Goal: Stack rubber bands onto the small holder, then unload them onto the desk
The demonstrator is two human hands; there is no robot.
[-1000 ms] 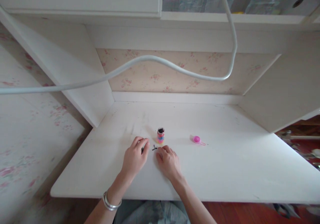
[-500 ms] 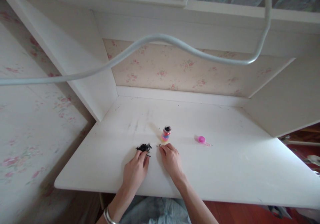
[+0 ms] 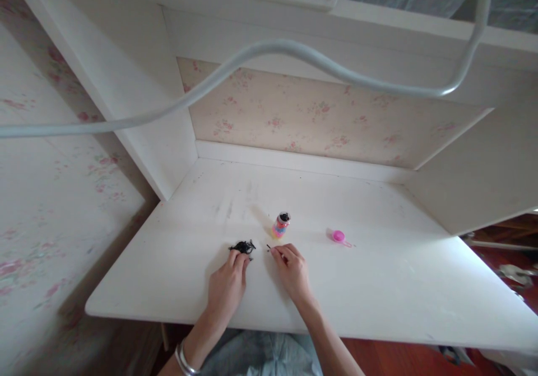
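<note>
A small pile of thin black pieces [image 3: 242,247] lies on the white desk; they are too small to name. At its near edge, my left hand [image 3: 227,281] has its thumb and fingers drawn together, with a dark bit showing at the tips. My right hand [image 3: 291,269] pinches one short, thin black piece [image 3: 268,247] between thumb and forefinger, just right of the pile. Beyond that hand stands a small clear jar [image 3: 281,226] with a pink and blue pattern, uncapped, with black pieces up to its mouth.
To the right of the jar lies a pink lid [image 3: 338,236] with a small loop. A pale bent tube [image 3: 269,48] crosses the upper view. White side panels [image 3: 138,112] and a flowered back wall [image 3: 273,112] bound the desk [image 3: 378,286].
The thin piece at my right fingertips now points up and left at another angle, and the hand has shifted slightly right. My left hand stays by the pile. The camera view has tilted slightly.
</note>
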